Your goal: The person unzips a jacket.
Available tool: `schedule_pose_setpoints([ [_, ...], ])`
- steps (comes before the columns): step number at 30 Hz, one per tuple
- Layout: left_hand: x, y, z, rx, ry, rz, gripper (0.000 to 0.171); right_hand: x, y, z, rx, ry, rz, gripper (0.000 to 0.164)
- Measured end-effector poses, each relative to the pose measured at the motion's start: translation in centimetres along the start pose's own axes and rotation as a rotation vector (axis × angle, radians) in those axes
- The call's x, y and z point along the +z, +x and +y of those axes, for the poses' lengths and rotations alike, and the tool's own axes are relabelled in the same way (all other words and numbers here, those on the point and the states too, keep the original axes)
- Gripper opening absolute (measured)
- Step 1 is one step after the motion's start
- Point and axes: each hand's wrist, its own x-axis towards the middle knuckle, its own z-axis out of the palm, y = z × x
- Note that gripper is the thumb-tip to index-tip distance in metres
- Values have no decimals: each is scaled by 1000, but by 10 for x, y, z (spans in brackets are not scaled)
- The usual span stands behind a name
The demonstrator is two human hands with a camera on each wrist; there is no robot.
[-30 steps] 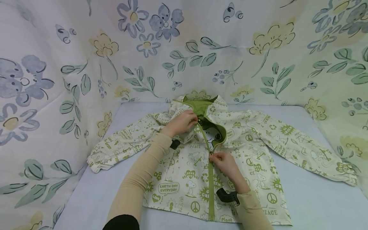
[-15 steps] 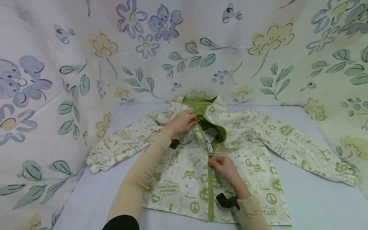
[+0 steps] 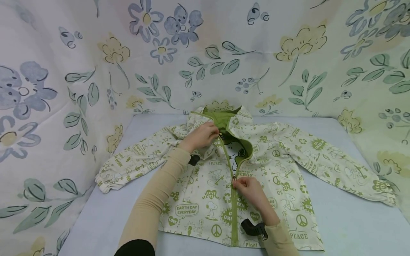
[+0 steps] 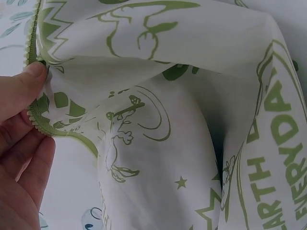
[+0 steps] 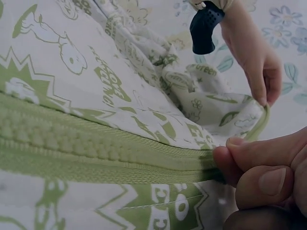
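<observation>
Right hand (image 3: 249,186) pinching zipper (image 3: 235,213) where its two sides meet — teeth joined below, parted above. Left hand (image 3: 202,136) pinching open edge (image 3: 226,151) up near hood (image 3: 221,118), probably so that side stays taut (my guess, anyway). Jacket (image 3: 221,193) lies front up on table (image 3: 355,227), sleeves (image 3: 137,160) spread wide — likely so nothing bunches around zipper.

The head view looks far and down over the whole hooded jacket (image 3: 205,195); both wrist views sit close, the right facing along the zipper (image 5: 96,141), sharing the left hand (image 3: 201,136).
</observation>
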Motion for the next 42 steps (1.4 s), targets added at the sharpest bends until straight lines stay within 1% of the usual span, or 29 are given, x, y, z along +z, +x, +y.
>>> schedule_pose_setpoints([
  [6,2,0,-1,-19,4,-9,15,2,-6,2,14,4,-10,18],
  [16,4,1,-4,-2,2,3,14,4,-13,6,16,5,-9,19],
  [21,5,1,-4,-17,-1,-1,14,5,-16,6,20,5,-8,18],
  [28,4,0,-3,-25,6,3,14,4,-19,6,28,45,-24,19],
  [33,3,0,-3,-25,8,0,13,2,-22,4,39,47,-32,20],
  [40,0,1,-2,-60,4,-11,12,3,-25,4,70,58,-43,21],
  [42,0,0,-2,-60,4,-9,12,4,-27,4,76,59,-48,21],
])
